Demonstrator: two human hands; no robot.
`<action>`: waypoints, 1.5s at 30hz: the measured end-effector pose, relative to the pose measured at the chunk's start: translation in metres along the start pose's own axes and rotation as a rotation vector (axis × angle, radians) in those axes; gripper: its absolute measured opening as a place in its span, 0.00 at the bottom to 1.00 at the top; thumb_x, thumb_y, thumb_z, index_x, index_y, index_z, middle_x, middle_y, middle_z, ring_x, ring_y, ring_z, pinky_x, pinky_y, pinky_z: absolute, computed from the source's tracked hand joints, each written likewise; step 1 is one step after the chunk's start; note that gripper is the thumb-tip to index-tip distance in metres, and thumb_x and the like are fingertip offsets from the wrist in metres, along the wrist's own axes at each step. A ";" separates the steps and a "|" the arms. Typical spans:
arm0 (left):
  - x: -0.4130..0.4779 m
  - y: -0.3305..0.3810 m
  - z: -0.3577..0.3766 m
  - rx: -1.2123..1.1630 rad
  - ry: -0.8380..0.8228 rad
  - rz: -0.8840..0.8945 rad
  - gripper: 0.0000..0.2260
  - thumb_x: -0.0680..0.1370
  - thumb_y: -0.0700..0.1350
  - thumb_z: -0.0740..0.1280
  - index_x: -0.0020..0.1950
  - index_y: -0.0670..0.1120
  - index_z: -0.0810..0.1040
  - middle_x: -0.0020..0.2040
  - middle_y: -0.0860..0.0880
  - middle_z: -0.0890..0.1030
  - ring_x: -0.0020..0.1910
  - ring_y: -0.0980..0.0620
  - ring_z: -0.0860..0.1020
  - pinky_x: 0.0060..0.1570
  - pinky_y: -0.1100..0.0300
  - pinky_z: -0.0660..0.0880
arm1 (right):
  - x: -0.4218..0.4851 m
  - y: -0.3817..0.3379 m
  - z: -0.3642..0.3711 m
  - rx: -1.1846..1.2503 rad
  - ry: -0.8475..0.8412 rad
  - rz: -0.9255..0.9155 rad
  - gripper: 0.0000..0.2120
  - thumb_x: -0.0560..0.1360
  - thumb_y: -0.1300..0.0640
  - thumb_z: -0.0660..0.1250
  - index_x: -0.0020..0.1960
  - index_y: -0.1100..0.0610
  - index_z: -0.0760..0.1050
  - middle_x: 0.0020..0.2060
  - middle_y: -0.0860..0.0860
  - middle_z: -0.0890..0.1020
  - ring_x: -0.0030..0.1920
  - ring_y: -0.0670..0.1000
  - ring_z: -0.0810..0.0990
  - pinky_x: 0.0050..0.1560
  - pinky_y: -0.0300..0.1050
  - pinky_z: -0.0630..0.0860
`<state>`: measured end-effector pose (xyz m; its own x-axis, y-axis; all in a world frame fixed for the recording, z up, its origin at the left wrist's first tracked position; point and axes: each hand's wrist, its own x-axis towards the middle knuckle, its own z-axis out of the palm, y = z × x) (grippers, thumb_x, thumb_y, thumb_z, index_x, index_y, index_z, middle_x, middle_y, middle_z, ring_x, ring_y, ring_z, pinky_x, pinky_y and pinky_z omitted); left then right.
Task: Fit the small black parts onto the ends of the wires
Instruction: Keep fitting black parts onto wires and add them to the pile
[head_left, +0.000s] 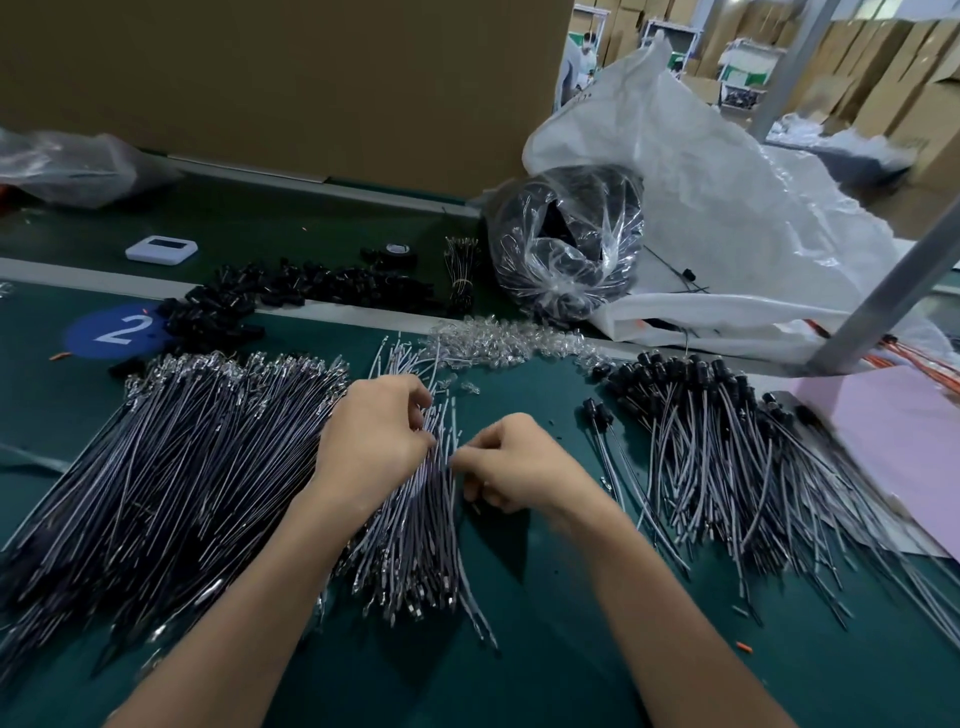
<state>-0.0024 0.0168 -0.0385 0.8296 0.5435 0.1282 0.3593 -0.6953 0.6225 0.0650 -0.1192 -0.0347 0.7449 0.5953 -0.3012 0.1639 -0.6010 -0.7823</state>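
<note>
Factory assembly line, green conveyor belt (260, 218), stacked cardboard boxes (883, 78)

Middle bundle of grey wires (431, 499): lies flat, pinched by the left-hand fingers (415, 415), touching the right-hand fingers (465, 457), metal terminals at the near ends. Bigger bare-wire pile (182, 467): fanned out left of the fingers. Capped wires (727, 441), with black parts on their far ends: right of the fingers, apart. Loose black parts (311, 291): heap well beyond the fingertips, to the left.
</note>
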 end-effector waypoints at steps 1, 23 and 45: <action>0.000 0.000 0.000 0.000 -0.006 -0.001 0.13 0.72 0.42 0.76 0.54 0.50 0.81 0.42 0.56 0.81 0.42 0.51 0.79 0.46 0.55 0.77 | -0.002 0.001 -0.006 0.068 0.003 -0.013 0.09 0.74 0.57 0.69 0.36 0.58 0.80 0.30 0.53 0.83 0.23 0.45 0.71 0.23 0.35 0.66; 0.006 -0.040 -0.065 0.439 0.114 -0.344 0.05 0.73 0.39 0.73 0.47 0.47 0.85 0.46 0.42 0.81 0.47 0.38 0.79 0.42 0.52 0.72 | -0.020 0.015 -0.032 0.598 0.167 -0.351 0.02 0.77 0.66 0.67 0.46 0.62 0.78 0.31 0.54 0.82 0.26 0.48 0.74 0.26 0.39 0.71; -0.017 0.007 -0.067 0.193 0.252 0.177 0.05 0.78 0.43 0.70 0.50 0.49 0.85 0.46 0.52 0.79 0.40 0.50 0.77 0.42 0.56 0.74 | -0.020 0.017 -0.032 0.550 0.267 -0.316 0.04 0.77 0.60 0.69 0.43 0.58 0.79 0.29 0.49 0.79 0.27 0.45 0.72 0.29 0.36 0.69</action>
<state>-0.0424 0.0347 0.0157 0.7633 0.4886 0.4226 0.3135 -0.8521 0.4190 0.0741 -0.1584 -0.0247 0.8606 0.5035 0.0765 0.1002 -0.0200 -0.9948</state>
